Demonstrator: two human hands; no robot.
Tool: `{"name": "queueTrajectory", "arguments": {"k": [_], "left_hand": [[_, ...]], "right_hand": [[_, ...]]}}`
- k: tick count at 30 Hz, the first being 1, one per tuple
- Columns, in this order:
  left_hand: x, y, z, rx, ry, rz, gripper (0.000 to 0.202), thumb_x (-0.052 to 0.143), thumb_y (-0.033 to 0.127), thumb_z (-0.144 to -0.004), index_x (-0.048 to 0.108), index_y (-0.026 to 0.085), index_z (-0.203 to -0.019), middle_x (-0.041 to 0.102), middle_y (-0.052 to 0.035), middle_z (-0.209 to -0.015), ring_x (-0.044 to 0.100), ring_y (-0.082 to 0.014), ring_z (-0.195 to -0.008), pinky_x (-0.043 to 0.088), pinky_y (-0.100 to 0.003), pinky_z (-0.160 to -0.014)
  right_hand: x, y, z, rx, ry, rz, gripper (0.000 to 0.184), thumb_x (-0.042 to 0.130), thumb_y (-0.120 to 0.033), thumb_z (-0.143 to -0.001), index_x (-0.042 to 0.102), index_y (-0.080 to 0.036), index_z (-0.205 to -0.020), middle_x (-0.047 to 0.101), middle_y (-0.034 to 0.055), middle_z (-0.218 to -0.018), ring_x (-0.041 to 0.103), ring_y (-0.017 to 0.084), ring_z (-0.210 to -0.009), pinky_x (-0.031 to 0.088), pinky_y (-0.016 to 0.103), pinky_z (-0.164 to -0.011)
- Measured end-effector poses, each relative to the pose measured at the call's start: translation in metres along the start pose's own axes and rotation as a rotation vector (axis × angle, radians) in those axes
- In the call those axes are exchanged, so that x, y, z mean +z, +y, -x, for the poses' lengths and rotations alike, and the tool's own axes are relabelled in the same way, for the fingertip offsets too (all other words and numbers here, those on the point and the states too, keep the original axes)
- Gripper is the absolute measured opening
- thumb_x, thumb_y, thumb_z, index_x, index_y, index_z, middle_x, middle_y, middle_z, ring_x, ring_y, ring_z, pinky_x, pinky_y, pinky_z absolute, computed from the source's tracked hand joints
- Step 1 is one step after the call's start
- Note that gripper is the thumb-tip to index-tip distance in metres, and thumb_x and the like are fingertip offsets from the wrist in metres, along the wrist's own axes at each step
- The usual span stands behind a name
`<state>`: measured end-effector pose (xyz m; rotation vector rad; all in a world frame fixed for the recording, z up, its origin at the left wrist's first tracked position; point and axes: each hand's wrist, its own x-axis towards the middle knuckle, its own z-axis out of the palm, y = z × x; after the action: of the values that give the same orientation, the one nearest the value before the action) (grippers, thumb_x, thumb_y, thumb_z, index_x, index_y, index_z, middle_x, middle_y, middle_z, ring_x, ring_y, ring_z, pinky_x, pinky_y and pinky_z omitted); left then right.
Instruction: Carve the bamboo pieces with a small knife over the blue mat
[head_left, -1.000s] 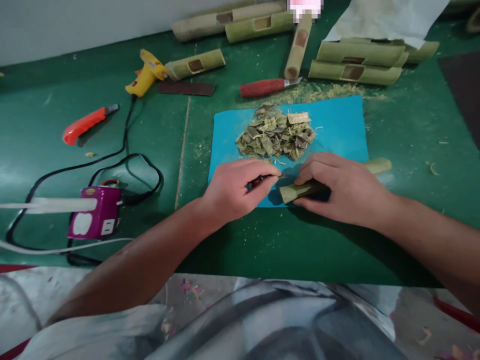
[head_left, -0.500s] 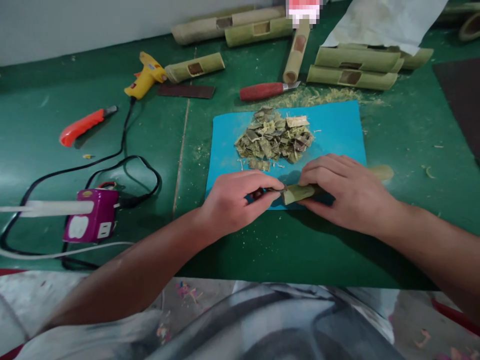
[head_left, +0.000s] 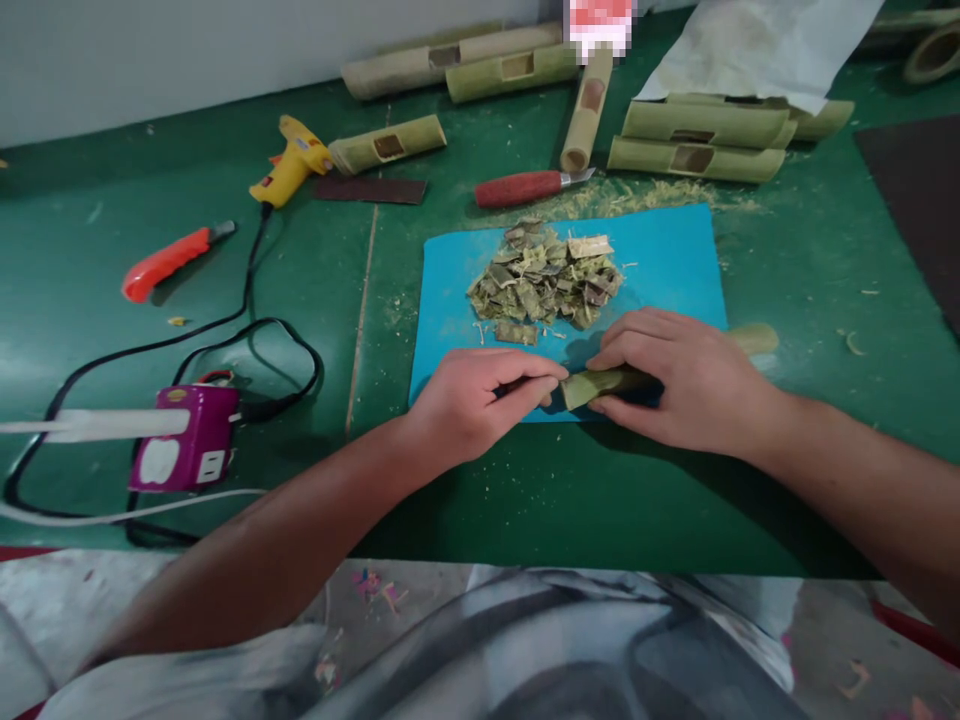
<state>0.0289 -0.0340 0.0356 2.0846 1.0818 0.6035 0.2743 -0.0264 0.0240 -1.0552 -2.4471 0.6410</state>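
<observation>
My right hand (head_left: 686, 380) lies over a green bamboo tube (head_left: 600, 384) and presses it down on the front edge of a blue mat (head_left: 667, 260). The tube's far end (head_left: 754, 338) pokes out past my wrist. My left hand (head_left: 476, 395) is closed around a small dark-handled tool, its tip touching the tube's cut near end. A heap of green bamboo shavings (head_left: 547, 280) sits on the mat just beyond both hands.
A red-handled knife (head_left: 525, 186), several cut bamboo tubes (head_left: 694, 158), a yellow glue gun (head_left: 289, 165) with black cord, an orange utility knife (head_left: 169, 260), sandpaper (head_left: 371, 190) and a purple power socket (head_left: 184, 450) lie on the green table (head_left: 525, 480). White paper (head_left: 757, 45) lies at back right.
My left hand with the tool has shifted slightly toward me along the tube's end. My right hand keeps its hold on the tube. The view has drifted a little.
</observation>
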Motion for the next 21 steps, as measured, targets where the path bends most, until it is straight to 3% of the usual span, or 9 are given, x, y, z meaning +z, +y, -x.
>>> {"name": "queueTrajectory", "arguments": {"k": [4, 12, 17, 21], "left_hand": [[0.0004, 0.0039, 0.0001, -0.172, 0.018, 0.211, 0.023, 0.054, 0.025, -0.097, 0.074, 0.014, -0.104, 0.073, 0.0001, -0.072, 0.058, -0.0066, -0.046, 0.048, -0.017, -0.046], [0.0028, 0.0023, -0.0003, -0.237, 0.033, 0.303, 0.022, 0.055, 0.025, -0.097, 0.073, 0.014, -0.103, 0.070, 0.0008, -0.065, 0.057, -0.0065, -0.043, 0.047, -0.017, -0.044], [0.0023, 0.0009, -0.0005, -0.126, 0.081, 0.168, 0.019, 0.058, 0.023, -0.094, 0.075, 0.015, -0.099, 0.074, -0.0012, -0.073, 0.062, -0.0083, -0.053, 0.050, -0.017, -0.052], [0.0022, -0.0007, -0.0004, 0.080, 0.077, -0.032, 0.017, 0.060, 0.021, -0.094, 0.076, 0.018, -0.094, 0.077, -0.0027, -0.082, 0.068, -0.0109, -0.067, 0.053, -0.020, -0.064]], "right_hand": [[0.0007, 0.0012, -0.0006, -0.006, -0.004, 0.015, 0.019, 0.065, -0.038, -0.085, 0.067, -0.022, -0.094, 0.070, 0.0095, -0.098, 0.064, 0.028, -0.094, 0.048, 0.042, -0.078], [0.0003, 0.0007, -0.0012, -0.013, 0.004, 0.033, 0.018, 0.064, -0.039, -0.085, 0.065, -0.023, -0.093, 0.070, 0.0081, -0.096, 0.064, 0.027, -0.093, 0.048, 0.041, -0.077], [0.0008, 0.0007, -0.0010, 0.004, 0.005, 0.017, 0.018, 0.064, -0.039, -0.085, 0.066, -0.024, -0.093, 0.069, 0.0082, -0.097, 0.064, 0.027, -0.094, 0.048, 0.041, -0.077], [0.0005, 0.0006, -0.0012, 0.004, -0.004, 0.005, 0.018, 0.064, -0.038, -0.085, 0.067, -0.023, -0.094, 0.070, 0.0089, -0.097, 0.064, 0.028, -0.095, 0.047, 0.042, -0.077]]}}
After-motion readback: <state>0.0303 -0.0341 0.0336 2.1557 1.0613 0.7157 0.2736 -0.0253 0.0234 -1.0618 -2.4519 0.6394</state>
